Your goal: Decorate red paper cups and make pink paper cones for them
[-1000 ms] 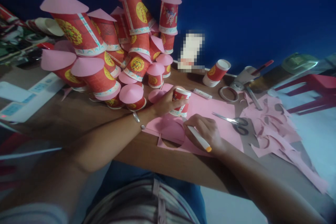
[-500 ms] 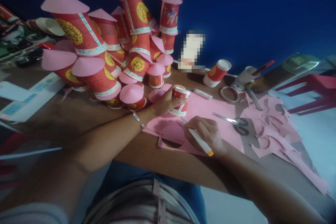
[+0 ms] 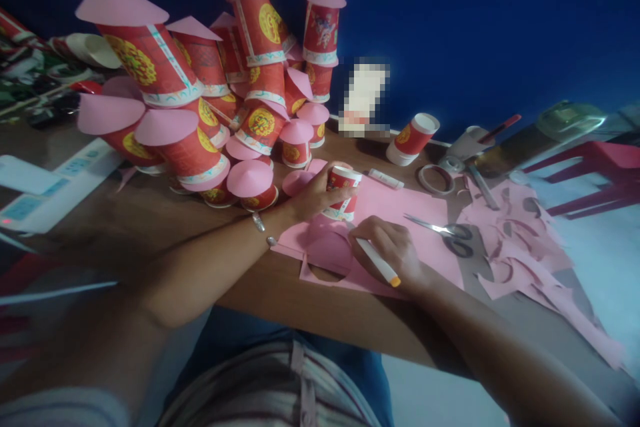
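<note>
My left hand (image 3: 315, 193) is wrapped round a red paper cup (image 3: 343, 191) that stands upside down on a pink paper sheet (image 3: 400, 227). My right hand (image 3: 390, 250) grips a white pen with an orange end (image 3: 379, 261), its tip on the pink sheet right at the cup's rim. A round hole (image 3: 327, 255) is cut out of the sheet just left of my right hand. Scissors (image 3: 445, 230) lie on the sheet to the right.
A pile of red cups with pink cone tops (image 3: 215, 93) fills the table's far left. Another red cup (image 3: 413, 139), a white glue stick (image 3: 386, 179), a tape roll (image 3: 436, 179) and pink paper scraps (image 3: 520, 240) lie to the right. A white device (image 3: 55, 180) sits at left.
My right hand with the pen has shifted slightly up and left round the cup's rim. The left hand still holds the cup in place.
</note>
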Available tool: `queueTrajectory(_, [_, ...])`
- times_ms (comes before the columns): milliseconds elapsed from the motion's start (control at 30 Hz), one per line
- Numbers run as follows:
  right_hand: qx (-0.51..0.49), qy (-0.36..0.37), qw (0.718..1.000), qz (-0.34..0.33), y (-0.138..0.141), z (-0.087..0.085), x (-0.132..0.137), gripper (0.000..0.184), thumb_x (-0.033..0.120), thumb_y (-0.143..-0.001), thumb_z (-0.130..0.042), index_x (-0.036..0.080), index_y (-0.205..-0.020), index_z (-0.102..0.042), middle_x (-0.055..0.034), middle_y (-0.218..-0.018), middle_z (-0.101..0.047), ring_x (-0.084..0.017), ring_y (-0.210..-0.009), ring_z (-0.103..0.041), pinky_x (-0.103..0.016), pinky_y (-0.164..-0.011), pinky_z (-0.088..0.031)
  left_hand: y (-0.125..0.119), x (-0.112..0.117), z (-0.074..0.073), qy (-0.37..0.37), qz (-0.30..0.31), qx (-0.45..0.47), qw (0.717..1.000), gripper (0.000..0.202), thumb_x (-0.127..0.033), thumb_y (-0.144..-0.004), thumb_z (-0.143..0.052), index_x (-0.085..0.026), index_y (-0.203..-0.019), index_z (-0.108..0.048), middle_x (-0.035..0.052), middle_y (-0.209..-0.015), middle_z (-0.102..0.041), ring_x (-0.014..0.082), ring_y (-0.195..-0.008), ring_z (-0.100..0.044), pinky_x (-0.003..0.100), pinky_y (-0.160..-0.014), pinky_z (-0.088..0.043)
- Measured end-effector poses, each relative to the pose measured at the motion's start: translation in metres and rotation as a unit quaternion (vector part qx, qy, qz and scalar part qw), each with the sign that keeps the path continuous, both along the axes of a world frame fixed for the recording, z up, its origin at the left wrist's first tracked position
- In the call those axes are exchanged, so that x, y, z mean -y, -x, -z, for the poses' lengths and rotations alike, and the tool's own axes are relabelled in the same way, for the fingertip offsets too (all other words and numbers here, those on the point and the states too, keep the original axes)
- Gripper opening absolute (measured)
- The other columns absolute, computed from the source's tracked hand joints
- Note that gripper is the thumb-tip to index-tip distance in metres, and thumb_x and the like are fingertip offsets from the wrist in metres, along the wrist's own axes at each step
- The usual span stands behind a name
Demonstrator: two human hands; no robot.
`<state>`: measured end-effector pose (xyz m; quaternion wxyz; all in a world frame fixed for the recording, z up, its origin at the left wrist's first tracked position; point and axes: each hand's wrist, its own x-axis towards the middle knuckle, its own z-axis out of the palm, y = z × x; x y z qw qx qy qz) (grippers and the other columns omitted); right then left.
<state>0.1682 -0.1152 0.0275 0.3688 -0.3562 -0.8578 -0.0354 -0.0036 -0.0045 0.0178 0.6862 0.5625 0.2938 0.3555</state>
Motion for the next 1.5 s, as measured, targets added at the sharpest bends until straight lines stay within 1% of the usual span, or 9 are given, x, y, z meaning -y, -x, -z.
queueTrajectory(267, [-0.008, -0.004, 1.000, 0.009, -0.001, 0.000, 0.000, 0.011, 0.007, -0.093, -0.059, 0.018, -0.095, -0.057, -0.0008, -0.074, -0.063, -0.012, -0.061, -0.059, -0.024, -0.055, -0.044, -0.001, -0.001, 0.002, -0.001, -0.002, 0.004, 1.000, 0.054, -0.041, -0.074, -0.082, -0.020, -0.113, -0.052, 0.0016, -0.096, -0.062, 0.0151, -0.085, -0.061, 0.030, -0.076, -0.052])
queueTrajectory(433, [-0.009, -0.015, 1.000, -0.009, 0.003, -0.005, 0.004, 0.013, 0.007, -0.091, -0.061, 0.018, -0.095, -0.056, 0.0001, -0.073, -0.062, -0.012, -0.061, -0.060, -0.024, -0.054, -0.045, 0.000, -0.001, 0.001, 0.000, -0.008, 0.000, 1.000, 0.053, -0.042, -0.075, -0.082, -0.020, -0.114, -0.053, 0.0011, -0.095, -0.063, 0.0142, -0.083, -0.062, 0.027, -0.073, -0.053])
queueTrajectory(567, [-0.001, -0.018, 1.000, -0.014, 0.004, -0.005, 0.006, 0.015, 0.006, -0.091, -0.060, 0.019, -0.097, -0.057, 0.0019, -0.071, -0.062, -0.011, -0.060, -0.060, -0.024, -0.054, -0.045, 0.002, 0.000, 0.002, 0.000, -0.013, -0.002, 1.000, 0.055, -0.044, -0.078, -0.079, -0.021, -0.120, -0.052, 0.0027, -0.100, -0.064, 0.0161, -0.087, -0.064, 0.030, -0.076, -0.053])
queueTrajectory(800, [-0.003, -0.022, 1.000, -0.015, 0.003, -0.003, 0.006, 0.016, 0.005, -0.090, -0.062, 0.018, -0.098, -0.057, 0.0010, -0.072, -0.063, -0.012, -0.062, -0.061, -0.025, -0.055, -0.046, 0.003, -0.006, 0.014, -0.002, -0.008, 0.023, 1.000, 0.055, -0.045, -0.082, -0.069, -0.022, -0.128, -0.051, 0.0056, -0.113, -0.064, 0.0206, -0.099, -0.065, 0.035, -0.086, -0.054])
queueTrajectory(967, [-0.008, -0.024, 0.999, -0.027, 0.002, -0.004, 0.005, 0.018, 0.004, -0.089, -0.064, 0.017, -0.099, -0.057, -0.0008, -0.073, -0.065, -0.013, -0.063, -0.062, -0.025, -0.055, -0.047, 0.004, -0.004, 0.009, 0.021, 0.010, 0.023, 0.999, 0.058, -0.043, -0.082, -0.071, -0.021, -0.131, -0.050, 0.0067, -0.112, -0.065, 0.0211, -0.099, -0.065, 0.034, -0.084, -0.055])
queueTrajectory(1100, [-0.007, -0.030, 0.999, -0.018, 0.000, 0.000, 0.004, 0.016, 0.007, -0.091, -0.062, 0.019, -0.101, -0.057, -0.0007, -0.075, -0.065, -0.014, -0.066, -0.063, -0.025, -0.058, -0.050, 0.003, -0.001, 0.003, -0.016, 0.010, -0.014, 1.000, 0.053, -0.043, -0.080, -0.075, -0.020, -0.123, -0.055, 0.0053, -0.109, -0.066, 0.0194, -0.098, -0.065, 0.033, -0.086, -0.055])
queueTrajectory(1200, [-0.005, -0.032, 0.999, -0.017, -0.001, 0.002, 0.004, 0.016, 0.008, -0.092, -0.061, 0.019, -0.103, -0.057, -0.0013, -0.077, -0.065, -0.014, -0.067, -0.064, -0.025, -0.059, -0.051, 0.002, -0.001, 0.002, -0.041, 0.005, -0.029, 0.999, 0.046, -0.046, -0.079, -0.076, -0.020, -0.113, -0.057, 0.0033, -0.100, -0.066, 0.0177, -0.090, -0.065, 0.032, -0.081, -0.056])
queueTrajectory(1300, [-0.006, -0.022, 1.000, -0.019, -0.001, 0.001, 0.003, 0.015, 0.009, -0.092, -0.061, 0.019, -0.103, -0.057, -0.0015, -0.077, -0.066, -0.014, -0.067, -0.064, -0.025, -0.058, -0.051, 0.001, -0.001, 0.001, -0.042, 0.001, -0.035, 0.999, 0.045, -0.047, -0.078, -0.077, -0.020, -0.107, -0.056, 0.0016, -0.095, -0.065, 0.0166, -0.086, -0.064, 0.030, -0.078, -0.055])
queueTrajectory(1500, [-0.014, -0.017, 1.000, -0.016, 0.000, 0.002, 0.001, 0.013, 0.010, -0.093, -0.062, 0.018, -0.101, -0.058, -0.0022, -0.078, -0.066, -0.014, -0.065, -0.065, -0.025, -0.057, -0.051, 0.000, -0.001, 0.001, -0.036, 0.001, -0.031, 0.999, 0.042, -0.045, -0.079, -0.076, -0.021, -0.105, -0.053, 0.0014, -0.095, -0.063, 0.0160, -0.087, -0.062, 0.029, -0.077, -0.054])
